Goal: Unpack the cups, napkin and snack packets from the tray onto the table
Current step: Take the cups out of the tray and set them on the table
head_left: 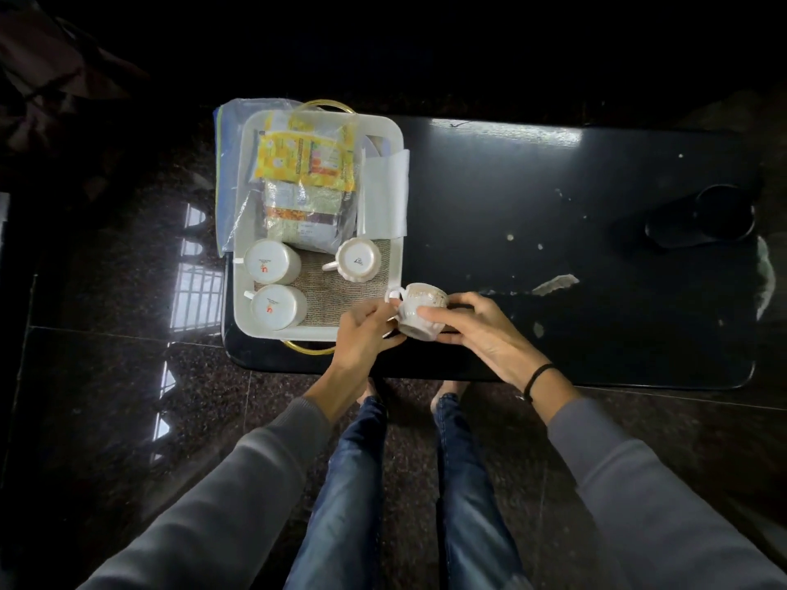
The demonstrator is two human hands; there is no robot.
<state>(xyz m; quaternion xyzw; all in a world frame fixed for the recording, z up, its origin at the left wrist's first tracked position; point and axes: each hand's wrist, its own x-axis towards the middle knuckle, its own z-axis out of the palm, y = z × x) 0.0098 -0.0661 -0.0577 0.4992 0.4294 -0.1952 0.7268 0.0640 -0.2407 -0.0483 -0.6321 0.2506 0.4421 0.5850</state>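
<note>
Held in both hands at lower centre of the frame: a patterned cup [421,310], just off the tray's [394,125] near right corner, above the black bench [553,185]. Left hand [366,330] closed at the handle side, right hand [472,323] wrapped round the body. Likely risks: slipping on the glazed surface, knocking the tray rim, or setting down too near the bench's front edge. Left in the tray: three cups upside down on a woven mat [336,287], snack packets [306,163] in clear plastic toward the top, a white napkin [383,193] draped over the right rim.
</note>
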